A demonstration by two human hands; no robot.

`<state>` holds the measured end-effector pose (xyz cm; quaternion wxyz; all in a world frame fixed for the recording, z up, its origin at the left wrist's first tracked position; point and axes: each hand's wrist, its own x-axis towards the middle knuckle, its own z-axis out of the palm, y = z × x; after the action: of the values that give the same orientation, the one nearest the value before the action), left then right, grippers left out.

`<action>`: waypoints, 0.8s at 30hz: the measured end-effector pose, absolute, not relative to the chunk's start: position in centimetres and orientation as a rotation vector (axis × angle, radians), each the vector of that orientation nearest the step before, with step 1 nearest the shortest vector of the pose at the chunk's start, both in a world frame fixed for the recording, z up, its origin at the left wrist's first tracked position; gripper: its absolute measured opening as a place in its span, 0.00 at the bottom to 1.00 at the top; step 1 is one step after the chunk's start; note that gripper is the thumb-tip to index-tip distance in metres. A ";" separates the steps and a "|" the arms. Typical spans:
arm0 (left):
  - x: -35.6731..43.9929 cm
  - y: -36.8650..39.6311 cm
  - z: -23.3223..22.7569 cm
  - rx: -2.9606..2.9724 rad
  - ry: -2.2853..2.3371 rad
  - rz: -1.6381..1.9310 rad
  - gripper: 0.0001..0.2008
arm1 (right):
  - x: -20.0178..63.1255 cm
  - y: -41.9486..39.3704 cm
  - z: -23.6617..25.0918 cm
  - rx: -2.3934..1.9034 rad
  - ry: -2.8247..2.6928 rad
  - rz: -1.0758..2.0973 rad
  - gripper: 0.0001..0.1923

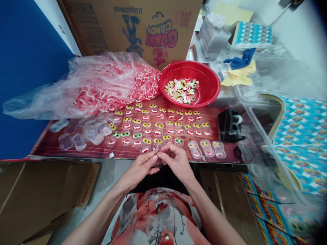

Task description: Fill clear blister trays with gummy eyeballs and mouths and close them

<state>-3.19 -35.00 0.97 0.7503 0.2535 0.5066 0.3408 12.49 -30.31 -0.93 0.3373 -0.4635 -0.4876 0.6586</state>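
My left hand (146, 162) and my right hand (176, 161) meet at the table's front edge, fingertips pinched together. Between them they hold a small clear plastic case (159, 165), largely covered by my fingers. Just beyond lie rows of filled clear cases (158, 128), each with gummy eyes and red-and-white gummy teeth; most eyes are yellow, some green. Right of my right hand are three filled cases (207, 148) in a separate group. Clear cases (91, 132) without candy are piled on the left of the table.
A large clear bag (109, 85) of red-and-white gummy teeth lies at the back left. Beside it stands a red basin (214, 83) with gummy eyes. A black tape dispenser (227, 126) sits on the right. Behind stands a cardboard carton (102, 30); blue printed sheets (304, 136) lie far right.
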 end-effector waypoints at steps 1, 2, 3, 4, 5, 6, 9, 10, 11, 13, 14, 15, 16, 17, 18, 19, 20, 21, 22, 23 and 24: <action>-3.2 -35.0 0.9 0.547 1.107 0.752 0.29 | 12.4 -30.3 -1.0 -1.209 -1.279 1.713 0.13; -3.2 -35.0 0.8 0.543 1.108 0.757 0.28 | 12.4 -30.4 -1.0 -1.208 -1.286 1.709 0.12; -3.2 -35.1 0.7 0.539 1.113 0.763 0.28 | 12.3 -30.4 -1.1 -1.204 -1.291 1.704 0.12; -3.2 -35.1 0.6 0.535 1.119 0.770 0.27 | 12.2 -30.4 -1.1 -1.200 -1.296 1.699 0.11; -3.2 -35.2 0.5 0.530 1.125 0.780 0.27 | 12.2 -30.5 -1.2 -1.197 -1.301 1.691 0.10; -3.1 -35.2 0.5 0.523 1.131 0.792 0.27 | 12.1 -30.5 -1.2 -1.195 -1.309 1.681 0.09; -3.0 -35.4 0.2 0.492 1.150 0.836 0.27 | 12.1 -30.6 -1.3 -1.200 -1.328 1.653 0.08; -2.9 -35.4 0.2 0.480 1.159 0.850 0.27 | 12.1 -30.6 -1.4 -1.202 -1.329 1.651 0.08; -2.9 -35.4 0.1 0.468 1.168 0.865 0.26 | 12.2 -30.6 -1.4 -1.199 -1.331 1.651 0.08; -3.0 -35.4 -0.1 0.447 1.177 0.888 0.25 | 12.4 -30.5 -1.4 -1.185 -1.355 1.672 0.08; -3.0 -35.3 -0.1 0.436 1.172 0.897 0.24 | 12.6 -30.5 -1.4 -1.177 -1.375 1.686 0.08; -3.1 -35.3 -0.2 0.427 1.159 0.903 0.23 | 12.7 -30.5 -1.4 -1.173 -1.402 1.700 0.09; -3.2 -35.3 -0.2 0.419 1.144 0.904 0.22 | 12.8 -30.6 -1.4 -1.175 -1.431 1.706 0.10; -3.3 -35.2 -0.3 0.411 1.129 0.903 0.21 | 12.9 -30.6 -1.5 -1.182 -1.459 1.705 0.12; -3.3 -35.2 -0.3 0.399 1.118 0.903 0.19 | 12.9 -30.7 -1.6 -1.191 -1.483 1.697 0.13; -3.4 -35.2 -0.3 0.386 1.107 0.901 0.19 | 13.0 -30.8 -1.8 -1.200 -1.505 1.685 0.14; -3.4 -35.1 -0.3 0.369 1.096 0.898 0.18 | 13.0 -30.8 -1.9 -1.206 -1.525 1.675 0.14; -3.4 -35.1 -0.3 0.349 1.088 0.897 0.18 | 13.0 -30.9 -2.1 -1.210 -1.541 1.671 0.14; -3.4 -35.1 -0.4 0.329 1.080 0.897 0.18 | 13.0 -31.0 -2.2 -1.214 -1.554 1.669 0.15; -3.4 -35.1 -0.4 0.309 1.072 0.899 0.18 | 13.0 -31.0 -2.3 -1.219 -1.566 1.668 0.15; -3.4 -35.0 -0.4 0.293 1.067 0.901 0.18 | 12.9 -31.0 -2.4 -1.227 -1.574 1.665 0.15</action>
<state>-3.36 -35.05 -0.43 0.7562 0.1342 0.4892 0.4133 12.93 -31.03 -2.35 0.2681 -0.4547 -0.5834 0.6173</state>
